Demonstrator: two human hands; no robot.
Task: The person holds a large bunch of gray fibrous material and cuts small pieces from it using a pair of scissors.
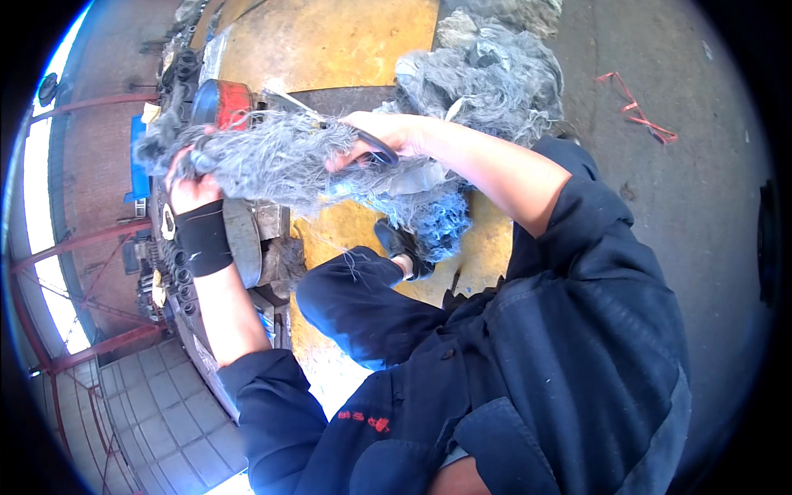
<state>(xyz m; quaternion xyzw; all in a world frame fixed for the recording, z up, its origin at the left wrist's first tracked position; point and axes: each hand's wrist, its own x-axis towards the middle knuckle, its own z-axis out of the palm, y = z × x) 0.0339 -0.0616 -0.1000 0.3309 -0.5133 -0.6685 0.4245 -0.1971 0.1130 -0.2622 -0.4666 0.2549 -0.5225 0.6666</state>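
Head view, the only one. Grey fibre bundle (280, 157) is up in the air, long axis roughly left to right, spanning both hands. Left hand (195, 183), black band (205, 238) at the wrist, is closed round the bundle's left end; a frayed tuft sticks out past it. Right hand (371, 136) is closed on a dark curved handle (378, 147), tool kind hard to tell, maybe scissors; fingers sit right against the bundle's upper side.

Key relation: bundle runs leftward from the right hand, slightly below it in view. Left hand owns the far left end, right hand is nearer the middle and the trailing part. Blue fibres (441, 227) hang off that trailing end, above the lower yellow floor panel, near the shoe (400, 247).

Bigger grey fibre heap (503, 82) sits at the upper yellow panel (330, 41)'s lower right corner, spilling past its right edge. Red container (235, 103) stands by that panel's lower left corner, just beyond the bundle.
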